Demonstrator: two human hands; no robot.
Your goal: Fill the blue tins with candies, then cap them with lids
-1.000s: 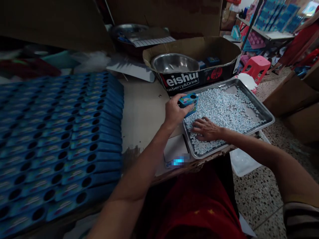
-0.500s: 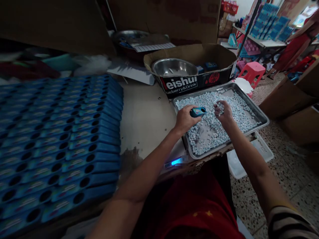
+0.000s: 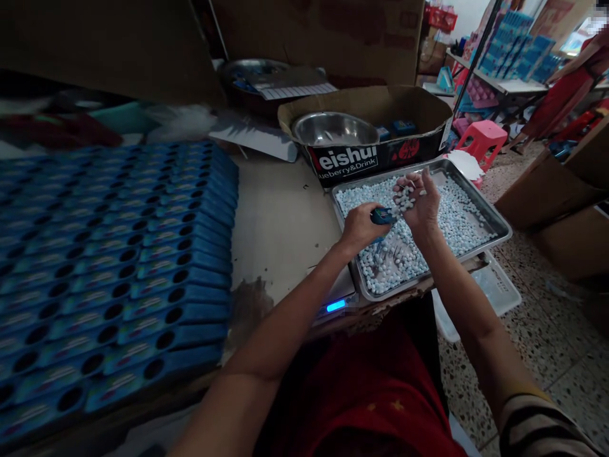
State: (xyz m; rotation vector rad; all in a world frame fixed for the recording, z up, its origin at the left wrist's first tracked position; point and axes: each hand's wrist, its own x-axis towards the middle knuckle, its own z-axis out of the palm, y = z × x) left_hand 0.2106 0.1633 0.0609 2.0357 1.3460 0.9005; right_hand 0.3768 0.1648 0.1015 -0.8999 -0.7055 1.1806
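Note:
My left hand is wrapped round a small blue container, its end pointing to the right above the tray. Close beside that end, my right hand is cupped with the palm turned up, holding a small heap of white and pale blue pellets. A few pellets lie between the fingers and the container's end. Below both hands is a metal tray, strewn with a layer of the same pellets. The container's hole is hard to make out.
Rows of blue containers with round holes fill the left side. A cut carton holding a metal bowl stands behind the tray. Near the front edge is a lit display. A pink stool and another person are farther right.
My right hand has turned palm up and moved nearer the blue container, now showing its pellets. My left hand has tilted the container toward the right hand.

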